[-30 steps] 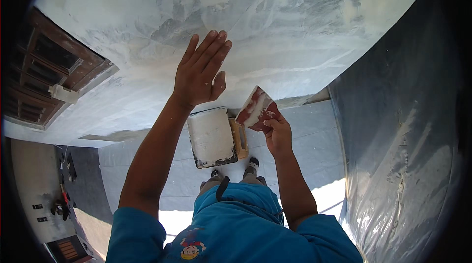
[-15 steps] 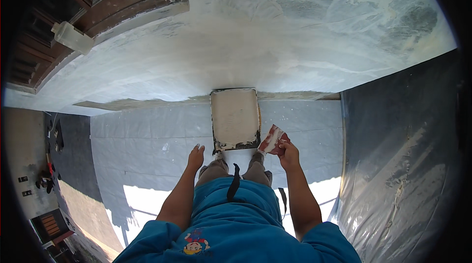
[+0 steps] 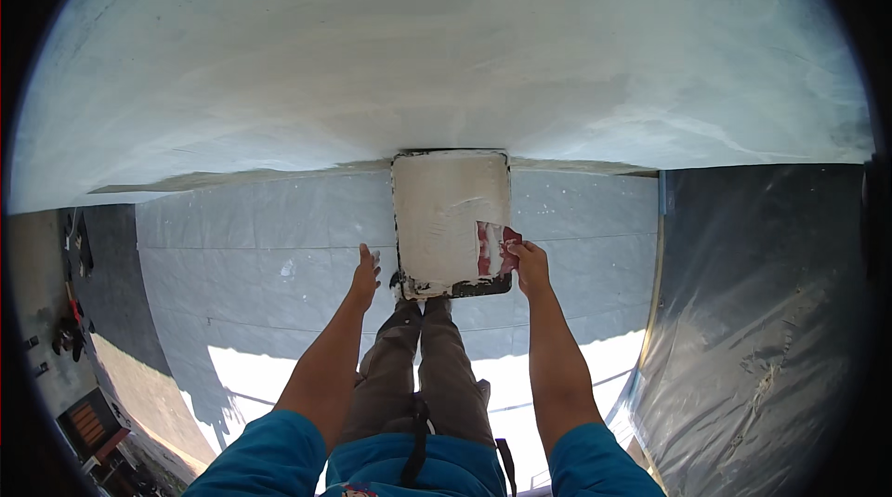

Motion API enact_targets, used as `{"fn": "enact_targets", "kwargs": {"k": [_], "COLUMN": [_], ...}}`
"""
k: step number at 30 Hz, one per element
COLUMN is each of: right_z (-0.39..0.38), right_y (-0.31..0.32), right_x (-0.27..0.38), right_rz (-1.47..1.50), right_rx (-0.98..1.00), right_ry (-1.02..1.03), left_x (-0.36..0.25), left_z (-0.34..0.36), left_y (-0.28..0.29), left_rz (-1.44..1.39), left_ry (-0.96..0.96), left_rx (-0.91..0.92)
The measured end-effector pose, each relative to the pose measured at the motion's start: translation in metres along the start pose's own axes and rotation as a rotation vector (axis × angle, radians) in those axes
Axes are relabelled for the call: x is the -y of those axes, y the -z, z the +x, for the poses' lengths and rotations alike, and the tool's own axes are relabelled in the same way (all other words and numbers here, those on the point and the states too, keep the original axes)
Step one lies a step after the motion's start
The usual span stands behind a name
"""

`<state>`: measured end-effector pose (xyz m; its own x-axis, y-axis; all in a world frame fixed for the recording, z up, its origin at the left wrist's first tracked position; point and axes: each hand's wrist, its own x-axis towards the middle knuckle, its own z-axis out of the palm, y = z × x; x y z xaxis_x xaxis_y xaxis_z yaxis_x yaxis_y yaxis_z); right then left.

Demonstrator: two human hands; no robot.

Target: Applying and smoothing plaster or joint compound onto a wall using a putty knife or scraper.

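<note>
A rectangular black tray (image 3: 491, 287) full of smooth cream-coloured paste (image 3: 441, 209) lies in front of my feet, close to the base of the wall. Between the thumb and fingers of my right hand (image 3: 531, 267) is a flat red spreader (image 3: 495, 249), smeared with pale paste. Its blade overlaps the tray's near right part; whether it touches the paste is hard to tell. My left hand (image 3: 366, 272) hangs just left of the tray with nothing in it, its fingers stretched out and partly whitened.
A pale, patchily coated wall (image 3: 446, 60) rises ahead. Grey sheeting (image 3: 251, 218) covers the floor, sunlit behind my legs. Dark plastic (image 3: 753, 311) spreads at the right, beyond a thin strip (image 3: 657, 283). Small dark and red items (image 3: 70, 330) sit far left.
My right hand has brought the spreader from beside the tray's near right corner to over the paste. My left hand has opened out. The view has shifted; the window and plastic container are out of sight.
</note>
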<state>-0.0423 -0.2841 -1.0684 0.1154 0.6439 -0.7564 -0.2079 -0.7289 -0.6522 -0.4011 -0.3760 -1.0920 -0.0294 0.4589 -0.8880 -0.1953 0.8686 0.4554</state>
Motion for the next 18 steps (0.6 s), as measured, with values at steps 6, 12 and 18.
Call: {"fn": "enact_targets", "kwargs": {"k": [6, 12, 18], "right_z": [0.069, 0.096, 0.098], "right_y": [-0.017, -0.002, -0.006], "right_x": [0.005, -0.008, -0.018], "right_rz": [-0.212, 0.261, 0.146], "right_rx": [0.071, 0.284, 0.313], "right_ry": [0.281, -0.062, 0.187], "left_x": [-0.007, -0.021, -0.028], "left_z": [0.081, 0.105, 0.108], "left_y": [-0.003, -0.03, -0.04], "left_rz": [-0.104, -0.438, -0.395], "left_ry": [0.019, 0.001, -0.17], "left_rx": [-0.063, 0.237, 0.256]}}
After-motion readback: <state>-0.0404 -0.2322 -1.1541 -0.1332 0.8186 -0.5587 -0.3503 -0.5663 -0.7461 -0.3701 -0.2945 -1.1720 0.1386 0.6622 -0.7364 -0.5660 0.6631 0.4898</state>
